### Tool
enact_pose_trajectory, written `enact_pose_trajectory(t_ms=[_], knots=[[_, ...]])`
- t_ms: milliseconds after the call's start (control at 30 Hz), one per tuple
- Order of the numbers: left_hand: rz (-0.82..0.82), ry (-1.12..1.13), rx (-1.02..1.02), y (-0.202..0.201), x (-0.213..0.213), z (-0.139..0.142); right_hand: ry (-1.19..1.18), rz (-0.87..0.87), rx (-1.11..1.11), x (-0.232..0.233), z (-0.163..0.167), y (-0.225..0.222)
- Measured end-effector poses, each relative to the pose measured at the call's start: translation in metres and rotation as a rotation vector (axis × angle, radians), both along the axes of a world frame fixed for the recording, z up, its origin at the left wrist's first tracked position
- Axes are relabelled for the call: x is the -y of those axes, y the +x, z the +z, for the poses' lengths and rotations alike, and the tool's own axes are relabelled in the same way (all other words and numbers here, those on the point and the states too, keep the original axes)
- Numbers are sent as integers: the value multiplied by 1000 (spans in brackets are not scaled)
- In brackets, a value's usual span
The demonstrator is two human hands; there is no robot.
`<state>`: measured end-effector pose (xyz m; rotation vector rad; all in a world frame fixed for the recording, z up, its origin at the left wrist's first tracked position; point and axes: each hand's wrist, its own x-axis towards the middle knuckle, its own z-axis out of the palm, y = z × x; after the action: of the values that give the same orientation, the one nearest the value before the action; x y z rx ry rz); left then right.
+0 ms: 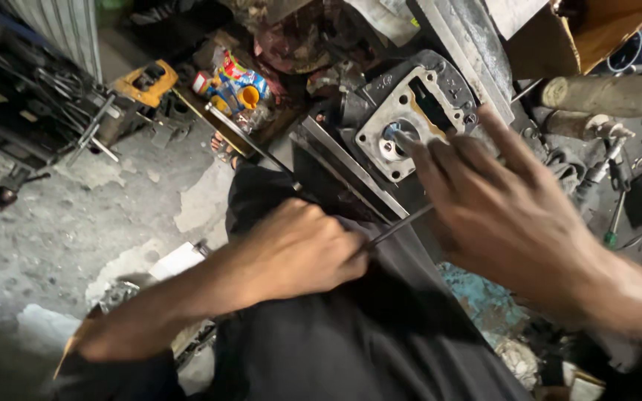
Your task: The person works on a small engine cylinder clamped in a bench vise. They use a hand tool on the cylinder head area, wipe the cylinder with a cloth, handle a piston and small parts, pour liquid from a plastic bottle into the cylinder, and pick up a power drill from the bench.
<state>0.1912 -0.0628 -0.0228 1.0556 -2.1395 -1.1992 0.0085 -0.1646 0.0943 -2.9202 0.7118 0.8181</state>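
Nearest the lens, the right hand spreads loose, gripping nothing, fingertips touching the grey engine block at one o'clock, resting on the dark-trousered lap. Left hand is clamped around a thin metal rod pointing toward two o'clock. Rod could slip and jab the right palm, or gouge the gasket face. Block's edge overhangs the knee; open concrete floor lies only toward nine o'clock.

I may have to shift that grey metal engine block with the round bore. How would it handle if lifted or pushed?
The engine block looks like thick cast metal, so probably heavy and rigid. Its flat faces suggest it would slide rather than roll. The right hand touches its face, and surfaces look grimy, so perhaps slippery.
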Motion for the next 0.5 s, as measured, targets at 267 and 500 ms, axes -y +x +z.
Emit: enact_pose_trajectory(t_ms=[267,500], knots=[[434,-444,-324,-11,-13,-75,441,-419,-722,16,-47,14],[401,-645,-613,-34,63,-105,826,-1074,-326,22,-59,-10]])
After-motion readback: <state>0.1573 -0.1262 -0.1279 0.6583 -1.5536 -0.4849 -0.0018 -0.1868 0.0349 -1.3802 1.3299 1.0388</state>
